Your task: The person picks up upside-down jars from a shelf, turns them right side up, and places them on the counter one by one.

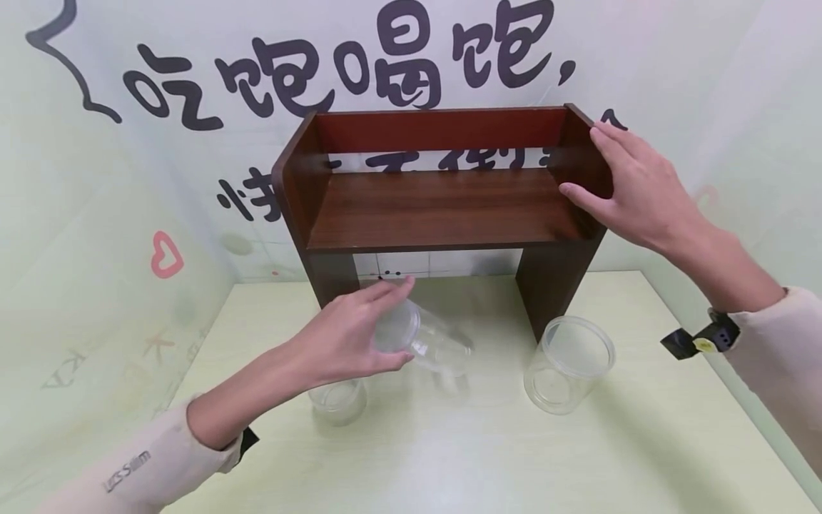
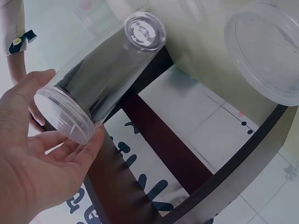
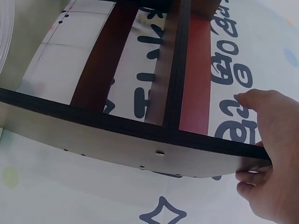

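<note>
In my left hand (image 1: 349, 335) I hold a clear plastic jar (image 1: 443, 350) by its lidded end, thumb on one side and fingers on the other. The jar is tilted above the table, below the shelf board; its base points away from the palm in the left wrist view, where its clear lid (image 2: 65, 114) lies against the fingers. My right hand (image 1: 642, 189) grips the upper right side panel of a dark brown wooden shelf (image 1: 437, 207). In the right wrist view, the thumb is inside the panel and the fingers outside.
A clear jar (image 1: 568, 364) stands on the pale table (image 1: 462, 457) by the shelf's right leg. Another clear jar (image 1: 337, 403) is partly hidden by my left hand. The shelf's board and upper back rail are bare wood. Behind it hangs a printed backdrop (image 1: 193, 171).
</note>
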`<action>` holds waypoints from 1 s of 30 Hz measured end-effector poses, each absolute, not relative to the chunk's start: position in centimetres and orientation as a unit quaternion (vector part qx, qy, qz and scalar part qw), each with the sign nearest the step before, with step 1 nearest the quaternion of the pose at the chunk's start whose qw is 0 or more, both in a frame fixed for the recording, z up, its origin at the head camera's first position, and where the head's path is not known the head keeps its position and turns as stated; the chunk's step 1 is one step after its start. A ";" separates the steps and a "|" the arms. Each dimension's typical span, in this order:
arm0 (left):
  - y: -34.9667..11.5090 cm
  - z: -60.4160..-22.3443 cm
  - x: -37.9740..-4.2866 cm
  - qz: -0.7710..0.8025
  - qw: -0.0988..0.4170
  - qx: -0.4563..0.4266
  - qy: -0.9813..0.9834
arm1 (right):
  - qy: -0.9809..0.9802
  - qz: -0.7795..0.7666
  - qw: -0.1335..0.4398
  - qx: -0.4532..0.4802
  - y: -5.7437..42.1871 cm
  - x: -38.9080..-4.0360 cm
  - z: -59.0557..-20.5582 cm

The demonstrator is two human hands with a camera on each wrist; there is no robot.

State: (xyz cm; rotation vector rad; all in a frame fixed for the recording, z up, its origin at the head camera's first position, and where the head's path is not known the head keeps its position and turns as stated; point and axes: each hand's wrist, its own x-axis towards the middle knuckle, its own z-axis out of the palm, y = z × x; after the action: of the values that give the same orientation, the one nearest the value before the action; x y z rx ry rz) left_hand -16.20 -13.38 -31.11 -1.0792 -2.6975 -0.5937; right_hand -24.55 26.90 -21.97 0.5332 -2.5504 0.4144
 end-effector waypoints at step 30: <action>-10.4 -35.2 -15.8 -0.117 0.008 -0.399 -0.909 | -0.924 0.158 0.286 0.201 26.7 -24.8 -22.6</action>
State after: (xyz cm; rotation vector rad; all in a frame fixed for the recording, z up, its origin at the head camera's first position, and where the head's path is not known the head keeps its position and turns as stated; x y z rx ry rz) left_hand -15.75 -10.43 -35.15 -1.2475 -2.8432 -0.3659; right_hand -24.76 26.67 -22.61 0.5371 -2.4691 0.4220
